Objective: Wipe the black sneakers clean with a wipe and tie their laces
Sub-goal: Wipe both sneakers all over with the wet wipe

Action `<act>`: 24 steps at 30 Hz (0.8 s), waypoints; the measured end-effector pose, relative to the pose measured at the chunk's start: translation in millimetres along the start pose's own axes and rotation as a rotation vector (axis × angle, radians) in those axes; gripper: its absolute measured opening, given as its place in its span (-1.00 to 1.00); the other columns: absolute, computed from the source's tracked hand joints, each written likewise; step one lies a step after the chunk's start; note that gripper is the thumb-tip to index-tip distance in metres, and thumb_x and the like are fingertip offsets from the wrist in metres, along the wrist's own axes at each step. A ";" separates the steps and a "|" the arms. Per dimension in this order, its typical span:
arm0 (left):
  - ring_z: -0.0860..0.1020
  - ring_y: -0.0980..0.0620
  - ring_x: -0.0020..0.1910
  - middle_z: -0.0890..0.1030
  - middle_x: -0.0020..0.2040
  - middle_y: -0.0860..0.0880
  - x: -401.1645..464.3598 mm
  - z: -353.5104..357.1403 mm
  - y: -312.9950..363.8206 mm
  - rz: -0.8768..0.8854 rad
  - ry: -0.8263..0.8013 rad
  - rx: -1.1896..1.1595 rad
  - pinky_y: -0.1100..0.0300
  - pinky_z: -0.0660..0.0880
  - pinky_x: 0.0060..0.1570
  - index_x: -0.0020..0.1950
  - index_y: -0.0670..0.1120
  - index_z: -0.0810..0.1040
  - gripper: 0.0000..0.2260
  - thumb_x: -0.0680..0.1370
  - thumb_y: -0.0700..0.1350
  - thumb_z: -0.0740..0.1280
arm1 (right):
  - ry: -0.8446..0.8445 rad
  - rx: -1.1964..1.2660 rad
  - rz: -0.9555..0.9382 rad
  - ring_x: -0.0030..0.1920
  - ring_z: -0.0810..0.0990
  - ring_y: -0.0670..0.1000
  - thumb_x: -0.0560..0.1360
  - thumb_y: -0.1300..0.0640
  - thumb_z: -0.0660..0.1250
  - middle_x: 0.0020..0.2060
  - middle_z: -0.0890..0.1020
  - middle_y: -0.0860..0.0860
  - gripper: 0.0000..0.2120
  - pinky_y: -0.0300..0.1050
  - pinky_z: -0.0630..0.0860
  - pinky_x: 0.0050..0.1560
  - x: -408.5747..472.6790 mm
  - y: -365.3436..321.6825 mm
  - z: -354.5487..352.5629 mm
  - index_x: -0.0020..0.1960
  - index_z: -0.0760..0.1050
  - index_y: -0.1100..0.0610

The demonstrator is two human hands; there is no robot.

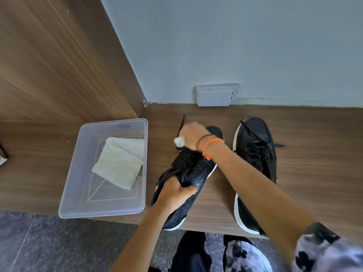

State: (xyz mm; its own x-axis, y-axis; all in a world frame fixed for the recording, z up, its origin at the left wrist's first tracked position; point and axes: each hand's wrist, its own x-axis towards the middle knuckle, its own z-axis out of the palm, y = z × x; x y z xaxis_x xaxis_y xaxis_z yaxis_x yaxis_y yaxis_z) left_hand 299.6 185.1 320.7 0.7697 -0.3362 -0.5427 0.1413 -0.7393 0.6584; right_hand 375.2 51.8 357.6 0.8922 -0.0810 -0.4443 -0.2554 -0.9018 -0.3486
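Broadly, a wooden bench top (pixel 304 154) runs along a grey wall; on its left part stands a clear plastic bin (pixel 82 205) holding a folded white cloth (pixel 119 163), and a white socket plate (pixel 217 95) sits low on the wall behind; the right black sneaker (pixel 255 154) lies flat on the bench with its laces loose, one end trailing to the right; just beside it the left black sneaker (pixel 198 173) is tilted, heel at the bench edge; the left hand (pixel 174 193) grips this shoe at its collar, fingers curled over the opening; the right hand (pixel 193 135), an orange bracelet (pixel 211 146) at its wrist, is clamped on a crumpled white wipe (pixel 179 141) over the toe end; a lace end (pixel 181 124) sticks up behind it
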 end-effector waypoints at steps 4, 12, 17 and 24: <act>0.42 0.07 -0.43 0.45 -0.45 0.06 -1.7 -1.5 3.2 -0.003 -0.005 0.005 0.28 0.32 -0.39 -0.35 -0.07 0.45 -0.86 0.29 -0.01 0.32 | -0.157 -0.102 -0.174 0.05 0.57 0.23 0.50 0.27 0.22 0.05 0.57 0.26 -0.76 -0.03 0.49 -0.03 -15.1 -19.4 8.9 0.13 0.53 0.27; 0.59 -0.17 -0.05 0.54 -0.20 -0.16 -21.9 0.8 25.1 0.135 -0.025 0.512 0.12 0.40 -0.23 -0.22 -0.17 0.35 -0.80 0.53 -0.09 0.25 | 0.166 0.121 -0.210 0.18 0.51 0.15 0.43 0.44 0.13 0.12 0.61 0.16 -0.61 -0.04 0.41 0.23 -61.1 3.0 14.7 0.11 0.59 0.17; 0.59 -0.03 -0.12 0.61 -0.06 -0.14 -44.7 19.4 23.5 -0.080 -0.149 -0.981 0.19 0.47 -0.10 -0.06 -0.13 0.58 -0.90 0.46 -0.16 0.35 | 0.330 0.252 -0.066 0.13 0.53 0.19 0.37 0.47 0.13 0.05 0.64 0.17 -0.59 -0.04 0.44 0.17 -80.4 17.2 37.8 0.02 0.63 0.17; 0.54 -0.08 -0.03 0.65 -0.09 -0.15 -45.5 35.0 18.6 -0.346 -0.010 -1.582 0.13 0.44 -0.02 0.31 -0.19 0.44 -0.50 0.61 0.15 0.02 | 0.311 0.243 -0.041 0.19 0.49 0.15 0.42 0.48 0.10 0.13 0.58 0.13 -0.56 -0.01 0.47 0.17 -96.9 14.0 48.5 0.11 0.59 0.17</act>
State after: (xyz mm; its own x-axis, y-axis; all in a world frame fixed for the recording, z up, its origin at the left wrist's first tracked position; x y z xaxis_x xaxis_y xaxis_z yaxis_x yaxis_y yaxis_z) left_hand 245.4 166.2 339.4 0.5637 -0.2981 -0.7703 0.7686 0.5308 0.3570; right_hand 267.0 67.6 355.7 0.9643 -0.2053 -0.1675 -0.2645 -0.7831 -0.5628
